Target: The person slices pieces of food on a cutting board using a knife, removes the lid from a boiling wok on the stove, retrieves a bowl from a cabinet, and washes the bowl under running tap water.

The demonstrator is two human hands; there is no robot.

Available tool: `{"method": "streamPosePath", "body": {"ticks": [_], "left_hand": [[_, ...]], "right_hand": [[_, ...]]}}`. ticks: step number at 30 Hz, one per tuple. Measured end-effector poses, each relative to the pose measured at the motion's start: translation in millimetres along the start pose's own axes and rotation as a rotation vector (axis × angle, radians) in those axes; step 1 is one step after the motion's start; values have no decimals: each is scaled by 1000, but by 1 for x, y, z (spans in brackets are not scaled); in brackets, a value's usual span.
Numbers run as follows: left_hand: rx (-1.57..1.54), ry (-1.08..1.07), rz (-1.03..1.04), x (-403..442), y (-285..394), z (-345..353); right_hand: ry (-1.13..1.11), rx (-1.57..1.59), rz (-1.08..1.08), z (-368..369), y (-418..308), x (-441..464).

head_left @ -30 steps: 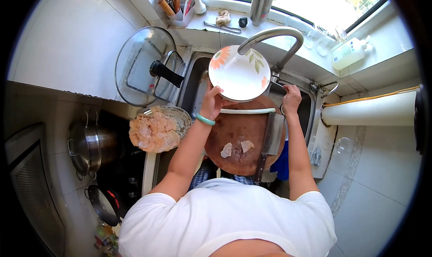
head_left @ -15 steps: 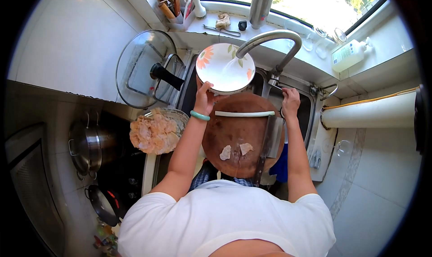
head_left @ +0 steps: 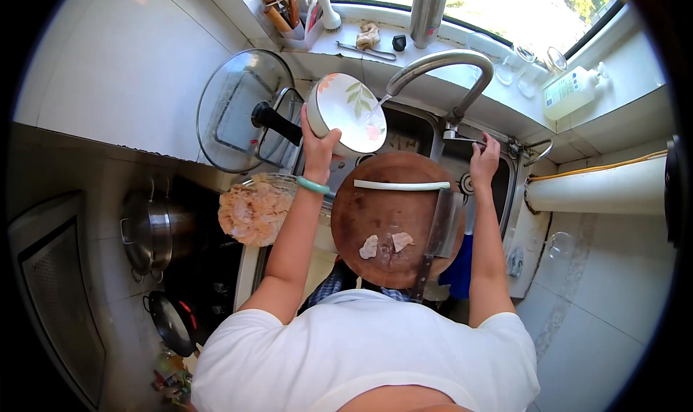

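Observation:
My left hand grips a white bowl with orange flowers and green leaves. The bowl is tilted under the faucet, and a thin stream of water runs into it. At the faucet handle, the thumb and fingers of my right hand close around its end. Below both hands, a round wooden cutting board bears a white stalk, two pale scraps and a cleaver. Left of my wrist sits a clear bowl of pale orange slices.
The board lies over the sink. A glass lid leans at the left wall, near a steel pot and a black pan. On the sill stand a steel canister and a soap bottle.
The bowl has moved left and tipped further, with its opening turned to the right. My right hand has stayed by the faucet handle with its fingers opened slightly. The view has shifted a little.

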State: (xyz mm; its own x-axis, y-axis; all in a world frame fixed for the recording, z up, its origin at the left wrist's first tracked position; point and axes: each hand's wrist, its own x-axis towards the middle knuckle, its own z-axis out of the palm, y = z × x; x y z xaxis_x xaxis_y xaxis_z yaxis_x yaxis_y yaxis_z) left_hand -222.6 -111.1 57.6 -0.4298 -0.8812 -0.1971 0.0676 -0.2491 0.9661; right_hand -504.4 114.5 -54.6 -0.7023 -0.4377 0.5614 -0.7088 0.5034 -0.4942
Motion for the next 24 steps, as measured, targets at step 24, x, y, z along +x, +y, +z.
{"method": "streamPosePath", "body": {"ticks": [24], "left_hand": [[1114, 154, 1057, -48, 123, 8]], "right_hand": [[-851, 1926, 1135, 14, -359, -4]]}}
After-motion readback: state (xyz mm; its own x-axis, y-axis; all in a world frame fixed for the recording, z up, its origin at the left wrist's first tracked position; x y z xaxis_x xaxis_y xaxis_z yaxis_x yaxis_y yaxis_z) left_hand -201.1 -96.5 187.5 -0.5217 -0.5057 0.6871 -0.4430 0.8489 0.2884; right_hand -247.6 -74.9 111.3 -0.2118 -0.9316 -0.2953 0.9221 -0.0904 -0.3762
